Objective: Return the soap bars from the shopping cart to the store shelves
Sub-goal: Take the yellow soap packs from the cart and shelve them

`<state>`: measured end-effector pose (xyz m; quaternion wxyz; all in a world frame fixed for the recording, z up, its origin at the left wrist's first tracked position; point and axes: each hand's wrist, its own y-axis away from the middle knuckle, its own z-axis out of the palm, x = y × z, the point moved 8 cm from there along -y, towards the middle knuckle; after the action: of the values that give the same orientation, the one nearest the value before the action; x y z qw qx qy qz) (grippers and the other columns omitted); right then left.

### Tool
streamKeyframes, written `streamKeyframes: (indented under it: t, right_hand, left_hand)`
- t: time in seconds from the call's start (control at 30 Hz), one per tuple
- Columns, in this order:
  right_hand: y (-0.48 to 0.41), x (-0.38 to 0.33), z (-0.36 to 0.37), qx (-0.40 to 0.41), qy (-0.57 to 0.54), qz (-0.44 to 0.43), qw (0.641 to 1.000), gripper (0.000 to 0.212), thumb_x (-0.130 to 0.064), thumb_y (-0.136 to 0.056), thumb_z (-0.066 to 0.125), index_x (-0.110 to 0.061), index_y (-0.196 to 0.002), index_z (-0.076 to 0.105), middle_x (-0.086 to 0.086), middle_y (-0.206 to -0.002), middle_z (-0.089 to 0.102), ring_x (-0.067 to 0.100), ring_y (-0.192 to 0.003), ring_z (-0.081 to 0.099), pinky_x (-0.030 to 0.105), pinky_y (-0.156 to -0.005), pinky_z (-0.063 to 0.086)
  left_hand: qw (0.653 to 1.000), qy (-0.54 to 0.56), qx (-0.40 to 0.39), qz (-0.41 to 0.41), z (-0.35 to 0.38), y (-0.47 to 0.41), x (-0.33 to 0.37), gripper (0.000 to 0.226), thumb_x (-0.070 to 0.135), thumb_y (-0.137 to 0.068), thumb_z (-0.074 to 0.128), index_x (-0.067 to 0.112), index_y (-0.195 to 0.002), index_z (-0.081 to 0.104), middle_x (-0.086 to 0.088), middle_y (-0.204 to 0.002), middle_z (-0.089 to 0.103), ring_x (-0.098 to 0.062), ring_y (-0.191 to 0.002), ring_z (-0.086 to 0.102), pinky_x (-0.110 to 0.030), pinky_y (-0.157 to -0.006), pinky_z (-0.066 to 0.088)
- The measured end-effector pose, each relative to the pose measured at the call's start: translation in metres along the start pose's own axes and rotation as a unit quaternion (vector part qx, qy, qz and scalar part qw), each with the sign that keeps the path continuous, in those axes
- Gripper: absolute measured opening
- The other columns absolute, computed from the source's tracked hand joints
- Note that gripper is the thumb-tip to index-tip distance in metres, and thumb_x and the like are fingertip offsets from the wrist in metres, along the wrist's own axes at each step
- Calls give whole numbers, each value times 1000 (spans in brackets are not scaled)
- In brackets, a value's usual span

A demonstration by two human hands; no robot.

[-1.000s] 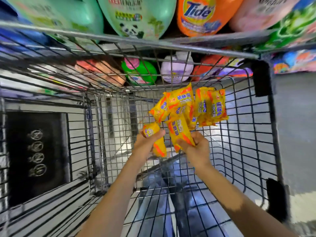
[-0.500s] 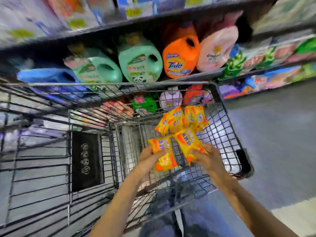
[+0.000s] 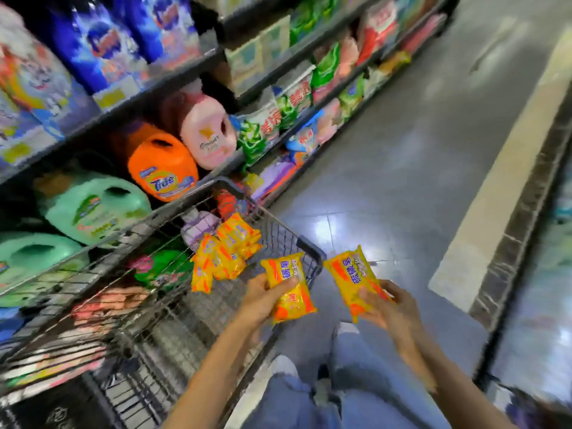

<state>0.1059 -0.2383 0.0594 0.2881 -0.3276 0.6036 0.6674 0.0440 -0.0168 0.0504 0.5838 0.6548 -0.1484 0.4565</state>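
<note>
Both arms on my feed, bare, coming up from the bottom edge. Left forearm (image 3: 216, 366) angles up and right; right forearm (image 3: 433, 376) angles up and left. Left hand (image 3: 263, 300) grips a soap bar (image 3: 289, 289), thumb across its face, fingers tucked behind. Right hand (image 3: 391, 308) grips a second soap bar (image 3: 353, 274) by its lower end, thumb on the front. Hands roughly level, side by side, not touching.
</note>
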Motion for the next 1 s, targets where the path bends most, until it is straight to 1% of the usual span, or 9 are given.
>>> streamKeyframes:
  t: [0.07, 0.17, 0.23, 0.33, 0.53, 0.6, 0.67, 0.8, 1.0]
  right_hand:
    - [2, 2, -43, 41, -43, -6, 998, 19, 1, -77, 71, -7, -92, 63, 9, -75, 71, 21, -59, 68, 24, -50, 55]
    - [1, 4, -97, 76, -85, -9, 993, 17, 5, -83, 62, -5, -97, 62, 1, -67, 70, 14, -57, 68, 22, -49, 54]
    - [-2, 0, -129, 86, -92, -11, 992, 15, 6, -84, 60, -7, -92, 63, 1, -65, 70, 12, -53, 67, 20, -47, 52]
    - [-10, -13, -177, 111, -95, -13, 989, 13, 2, -82, 64, -10, -87, 64, 0, -62, 68, 9, -50, 63, 19, -46, 50]
    - [-44, -50, -259, 110, -101, -24, 989, 21, -7, -74, 75, -9, -92, 64, 3, -70, 68, 11, -56, 63, 21, -52, 51]
    - [-59, -64, -275, 108, -95, -31, 989, 17, -5, -80, 69, -5, -95, 63, 6, -73, 65, 10, -55, 62, 21, -53, 51]
    - [-78, -79, -287, 103, -101, -31, 989, 15, -5, -83, 66, -3, -98, 62, 9, -78, 65, 11, -58, 62, 21, -55, 53]
    - [-127, -117, -295, 76, -95, -24, 992, 33, -15, -66, 77, -7, -95, 64, 10, -82, 68, 16, -64, 65, 25, -59, 56]
    - [-220, -186, -311, 64, -100, -25, 993, 57, -32, -43, 79, -6, -91, 63, 5, -72, 68, 13, -61, 64, 23, -55, 53]
  left_hand:
    - [999, -25, -49, 1, 44, -9, 10, 5, 9, -83, 67, 13, -85, 67, -2, -77, 73, -12, -65, 68, -35, -73, 56]
    - [993, -57, -101, -7, 108, -20, 19, 7, 13, -80, 71, 12, -87, 69, -8, -85, 73, -18, -68, 67, -39, -74, 55]
    - [989, -84, -119, -10, 148, -28, 23, 12, 18, -78, 74, 12, -87, 69, -13, -88, 72, -20, -67, 65, -34, -66, 53]
    - [987, -81, -137, -20, 207, -36, 22, 12, 11, -83, 68, 9, -95, 65, -9, -81, 71, -12, -57, 66, -22, -50, 52]
    - [987, -67, -139, -50, 293, -50, 8, 10, 10, -85, 64, 8, -96, 63, 1, -64, 71, -8, -50, 64, -18, -43, 47]
    - [989, -54, -129, -56, 309, -57, 8, 2, 6, -87, 61, 7, -88, 60, 3, -56, 67, -5, -43, 60, -15, -39, 43]
    - [991, -44, -109, -61, 318, -68, 12, 4, 5, -87, 60, 7, -84, 58, 3, -54, 66, -5, -42, 58, -15, -38, 42]
    - [995, -22, -68, -69, 333, -102, 27, 15, 8, -86, 62, 3, -100, 61, -1, -67, 72, -10, -55, 67, -21, -48, 52]
    - [996, -14, -62, -70, 390, -186, 74, 11, 6, -86, 63, 3, -95, 61, -4, -68, 71, -12, -53, 66, -21, -43, 49]
